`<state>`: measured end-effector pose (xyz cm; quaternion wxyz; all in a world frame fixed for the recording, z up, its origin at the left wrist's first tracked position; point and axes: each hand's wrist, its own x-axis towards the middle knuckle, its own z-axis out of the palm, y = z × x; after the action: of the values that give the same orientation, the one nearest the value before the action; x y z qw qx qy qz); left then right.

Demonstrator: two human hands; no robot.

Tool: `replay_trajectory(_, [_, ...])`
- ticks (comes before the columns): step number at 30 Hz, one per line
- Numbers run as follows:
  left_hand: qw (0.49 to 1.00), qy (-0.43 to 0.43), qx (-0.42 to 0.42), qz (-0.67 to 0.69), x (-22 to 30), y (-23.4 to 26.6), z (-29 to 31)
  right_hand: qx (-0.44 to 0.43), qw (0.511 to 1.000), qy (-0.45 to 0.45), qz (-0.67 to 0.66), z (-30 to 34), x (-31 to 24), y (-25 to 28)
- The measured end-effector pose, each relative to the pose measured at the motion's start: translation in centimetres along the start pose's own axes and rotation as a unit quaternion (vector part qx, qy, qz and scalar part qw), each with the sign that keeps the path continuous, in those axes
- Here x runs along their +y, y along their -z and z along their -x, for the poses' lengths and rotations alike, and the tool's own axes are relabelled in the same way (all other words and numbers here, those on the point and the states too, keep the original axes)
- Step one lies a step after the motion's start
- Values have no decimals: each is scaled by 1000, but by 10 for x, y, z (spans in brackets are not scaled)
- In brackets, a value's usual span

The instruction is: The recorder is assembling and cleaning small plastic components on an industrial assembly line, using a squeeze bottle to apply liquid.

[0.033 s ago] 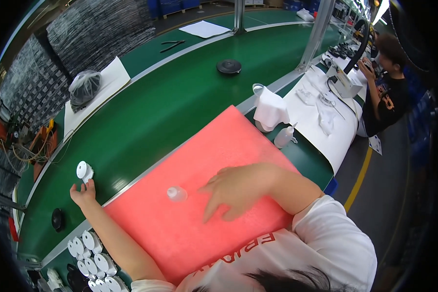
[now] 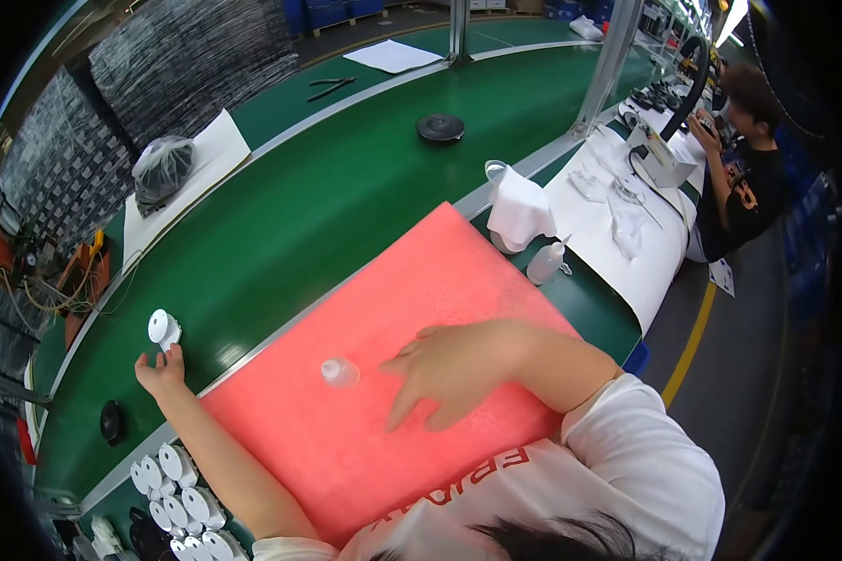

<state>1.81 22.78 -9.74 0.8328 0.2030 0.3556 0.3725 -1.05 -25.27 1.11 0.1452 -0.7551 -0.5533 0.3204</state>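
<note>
Far belt: black round disc [image 2: 441,127], white paper sheet [image 2: 393,56]
Far left: bagged bundle [image 2: 162,168]
Right: white cloth [image 2: 518,209] over a cup, squeeze bottle [image 2: 544,263], seated co-worker [image 2: 748,159]

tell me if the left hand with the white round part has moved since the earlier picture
No. The left hand holds the white round part at the same spot on the green belt, just off the pink foam sheet corner.

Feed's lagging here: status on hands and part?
Left hand holds white round part over green belt. Right hand flat on pink foam mat, beside small clear cap. Nothing obstructing.
</note>
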Motion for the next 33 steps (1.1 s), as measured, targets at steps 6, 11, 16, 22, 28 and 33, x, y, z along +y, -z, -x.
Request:
replay_trajectory(6, [992, 45, -72, 88, -14, -14, 18, -8, 996, -26, 82, -12, -12, -9])
replay_trajectory(11, [985, 55, -146, 74, -15, -7, 8, -14, 999, -12, 39, -25, -7, -15])
replay_trajectory(16, [968, 69, -224, 86, -23, -9, 3, 0, 999, 19, 30, -33, 0, -17])
replay_trajectory(22, [957, 140, -175, 184, -14, -28, 41, 98, 992, 34, 76, -43, 9, -23])
replay_trajectory(28, [947, 108, -254, 166, -9, -62, 112, 139, 981, 43, -128, -80, 26, -32])
replay_trajectory(33, [936, -3, -345, 65, -9, -75, 178, 540, 811, 100, -203, -65, 8, -24])
